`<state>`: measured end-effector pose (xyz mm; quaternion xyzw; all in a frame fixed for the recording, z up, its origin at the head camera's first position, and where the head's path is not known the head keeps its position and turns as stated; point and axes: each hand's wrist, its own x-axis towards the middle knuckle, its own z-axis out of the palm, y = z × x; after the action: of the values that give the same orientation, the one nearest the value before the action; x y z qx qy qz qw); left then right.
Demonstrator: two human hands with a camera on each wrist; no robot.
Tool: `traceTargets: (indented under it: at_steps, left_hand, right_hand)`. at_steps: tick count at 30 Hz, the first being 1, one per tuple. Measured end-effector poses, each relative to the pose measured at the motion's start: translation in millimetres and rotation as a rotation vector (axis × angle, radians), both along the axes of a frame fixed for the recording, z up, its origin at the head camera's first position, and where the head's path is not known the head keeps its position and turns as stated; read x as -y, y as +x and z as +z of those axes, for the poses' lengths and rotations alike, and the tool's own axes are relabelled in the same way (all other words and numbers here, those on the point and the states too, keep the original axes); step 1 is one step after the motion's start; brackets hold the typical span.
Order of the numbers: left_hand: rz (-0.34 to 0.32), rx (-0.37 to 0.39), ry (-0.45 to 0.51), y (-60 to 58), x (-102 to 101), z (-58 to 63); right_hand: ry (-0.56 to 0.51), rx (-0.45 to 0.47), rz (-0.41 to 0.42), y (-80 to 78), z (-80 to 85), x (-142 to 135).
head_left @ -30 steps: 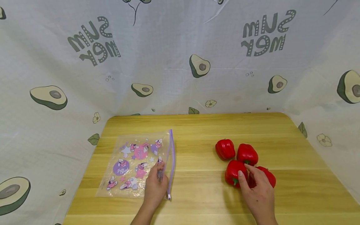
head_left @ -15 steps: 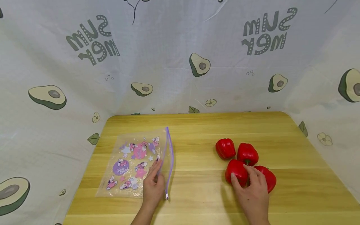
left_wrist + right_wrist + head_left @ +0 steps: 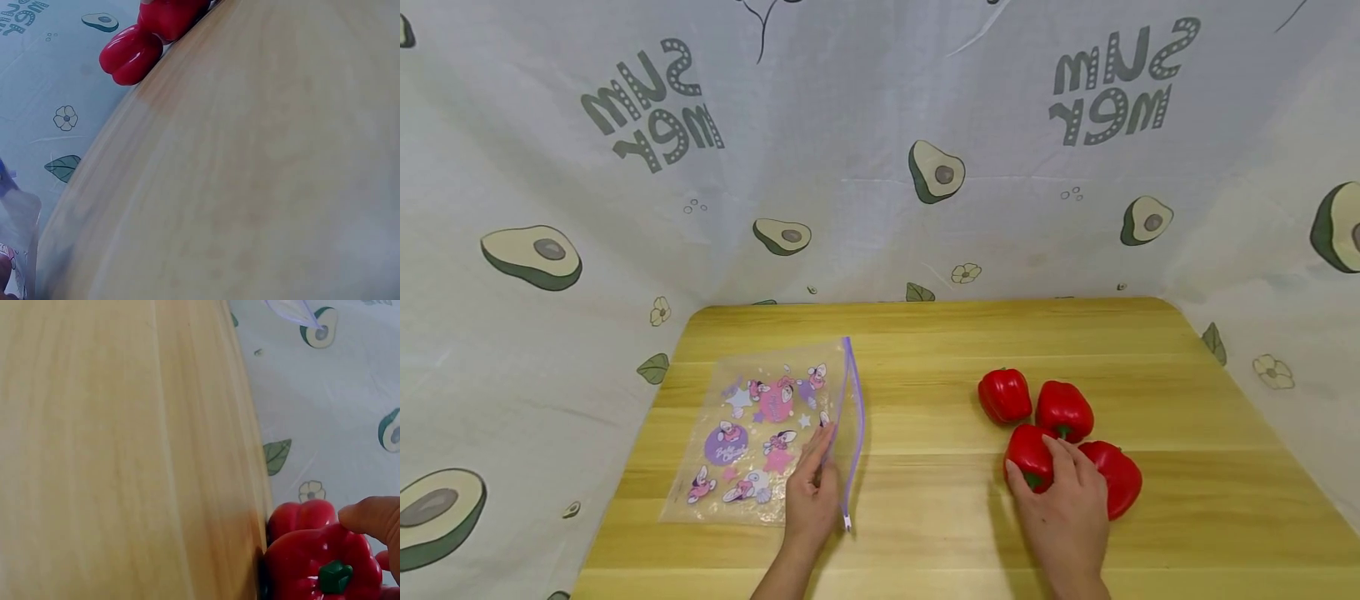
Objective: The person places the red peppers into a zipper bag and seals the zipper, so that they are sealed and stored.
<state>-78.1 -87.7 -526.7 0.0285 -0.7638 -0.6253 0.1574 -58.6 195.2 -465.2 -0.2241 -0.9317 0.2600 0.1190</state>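
My left hand (image 3: 811, 500) holds the mouth edge of a clear zip bag (image 3: 700, 442) printed with pink and purple characters. Between the two purple zip strips the mouth gapes toward the right. At the left wrist view's lower left, a bit of the bag (image 3: 19, 219) rises beside a fingertip. With thumb on one side and fingers over the top, my right hand (image 3: 1067, 508) grips a red bell pepper (image 3: 1026, 454) with a green stem. Its green stem (image 3: 335, 576) faces the right wrist camera, and a thumb (image 3: 369, 515) lies along its upper side.
Several red peppers sit close together: one behind left (image 3: 1004, 396), one behind right (image 3: 1064, 410), and another (image 3: 1116, 479) right beside my right hand. All rest on a wooden table (image 3: 925, 500). A white avocado-print cloth (image 3: 865, 200) hangs behind and at both sides.
My right hand has shifted left and closed around the near-left pepper, which has turned slightly. My left fingers have straightened a little, and the bag's mouth edge has moved slightly left.
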Motion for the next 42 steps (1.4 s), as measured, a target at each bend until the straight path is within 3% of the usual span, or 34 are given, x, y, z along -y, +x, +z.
traceTargets:
  at_steps: [14,21,27,32,35,38,42]
  left_hand:
    - [0.036,0.067,-0.026,0.1,-1.7,-1.6]
    - [0.022,0.061,-0.050,1.2,-0.1,2.0]
    - [0.017,0.010,-0.197,3.8,2.9,19.3]
    - [0.060,-0.124,-0.388,5.0,6.9,38.6]
    - [0.100,-0.192,-0.503,6.3,8.7,49.6]
    - [0.120,-0.211,-0.591,8.4,9.3,60.7]
    - [0.131,-0.196,-0.616,11.3,9.0,74.1]
  right_hand:
    - [-0.005,-0.001,-0.016,-2.8,-4.5,4.1]
    - [-0.010,-0.058,-0.020,4.0,-2.1,4.9]
    - [-0.028,-0.224,0.034,8.9,4.0,5.0]
    - [-0.096,-0.331,0.097,9.2,5.6,3.9]
    - [-0.133,-0.355,0.128,9.3,6.6,4.8]
    - [-0.151,-0.346,0.140,9.3,7.6,5.9]
    - [-0.162,-0.330,0.144,8.8,8.6,7.0]
